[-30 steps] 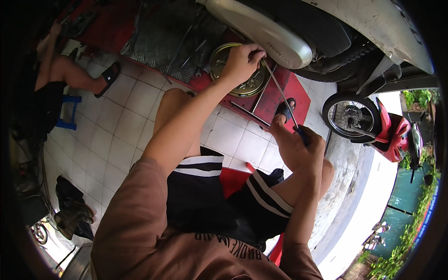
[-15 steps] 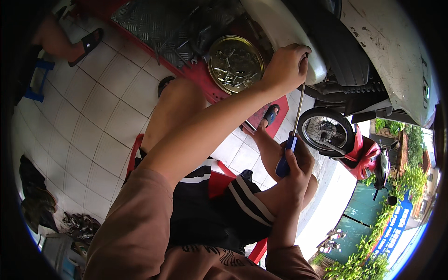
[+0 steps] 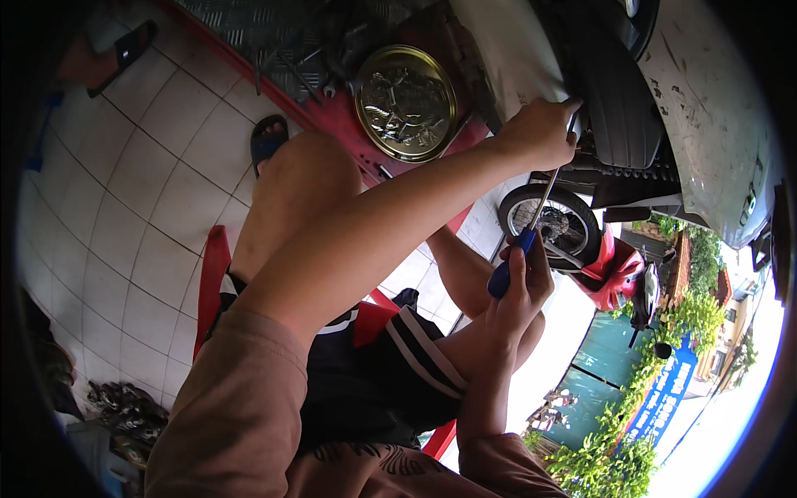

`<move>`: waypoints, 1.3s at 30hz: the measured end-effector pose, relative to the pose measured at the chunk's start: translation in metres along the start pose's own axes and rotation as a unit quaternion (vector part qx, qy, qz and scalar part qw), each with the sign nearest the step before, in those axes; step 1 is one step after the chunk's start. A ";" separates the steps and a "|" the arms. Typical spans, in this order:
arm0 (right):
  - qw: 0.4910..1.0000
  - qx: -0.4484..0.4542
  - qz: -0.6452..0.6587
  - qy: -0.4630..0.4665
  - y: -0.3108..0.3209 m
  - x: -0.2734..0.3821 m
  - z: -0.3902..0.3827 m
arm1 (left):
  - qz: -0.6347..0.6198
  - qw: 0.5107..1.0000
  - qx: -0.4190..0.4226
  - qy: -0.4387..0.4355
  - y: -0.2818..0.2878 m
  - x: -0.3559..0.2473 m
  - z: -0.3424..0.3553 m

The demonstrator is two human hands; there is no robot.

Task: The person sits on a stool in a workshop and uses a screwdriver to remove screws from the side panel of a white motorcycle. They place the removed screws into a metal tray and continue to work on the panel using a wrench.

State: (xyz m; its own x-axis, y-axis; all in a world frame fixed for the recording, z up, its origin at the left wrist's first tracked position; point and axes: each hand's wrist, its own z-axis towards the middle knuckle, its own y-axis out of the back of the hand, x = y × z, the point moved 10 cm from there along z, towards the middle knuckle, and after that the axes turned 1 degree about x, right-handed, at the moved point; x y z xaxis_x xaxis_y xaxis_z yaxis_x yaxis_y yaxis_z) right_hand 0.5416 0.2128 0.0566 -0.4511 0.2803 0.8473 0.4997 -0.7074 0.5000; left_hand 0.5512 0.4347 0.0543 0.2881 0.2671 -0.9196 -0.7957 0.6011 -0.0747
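A screwdriver (image 3: 544, 201) with a blue handle and a long metal shaft slants up and to the right. My right hand (image 3: 525, 286) is wrapped round its handle. Around the shaft's far end, my left hand (image 3: 540, 134) is closed, its fingers bent at the lower edge of a white body panel (image 3: 506, 54) of a motorbike. The very tip, and any screw there, is hidden by the fingers and shadow. Beside the panel are a dark plastic cover (image 3: 618, 100) and a scuffed, pale panel (image 3: 706, 91).
A round, gold-rimmed metal tray (image 3: 407, 104) of small metal parts sits on a red platform (image 3: 332, 116), beside wrenches (image 3: 311, 79). Beyond my hands stands a red motorbike (image 3: 610, 270). Another person's sandalled foot (image 3: 108, 66) is at upper left on the tiled floor (image 3: 133, 207).
My left hand and the screwdriver's shaft have shifted right along the bike, and the shaft leans further right. The view has also turned, so the tray and red motorbike appear further left.
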 end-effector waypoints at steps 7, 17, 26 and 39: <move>1.000 0.008 0.014 -0.019 -0.002 0.000 0.002 | 0.012 0.995 0.084 0.047 -0.011 0.006 -0.003; 0.660 0.165 0.665 -0.309 -0.045 0.019 -0.003 | -0.064 0.991 -0.119 0.019 0.031 0.013 -0.009; 0.517 0.154 0.743 -0.395 -0.062 0.034 -0.006 | 0.068 0.994 -0.076 0.025 0.064 0.039 -0.040; 0.612 0.306 0.662 -0.304 -0.078 0.036 0.012 | -0.221 0.829 0.245 0.452 0.006 -0.042 -0.206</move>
State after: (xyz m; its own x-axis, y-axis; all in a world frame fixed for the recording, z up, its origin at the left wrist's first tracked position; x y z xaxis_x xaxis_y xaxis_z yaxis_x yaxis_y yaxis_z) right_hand 0.4955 0.2864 0.0499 0.9159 0.0454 0.3989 0.3969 -0.2518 -0.8826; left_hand 0.4243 0.2719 0.0129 -0.1998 -0.6015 -0.7735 -0.3441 0.7822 -0.5194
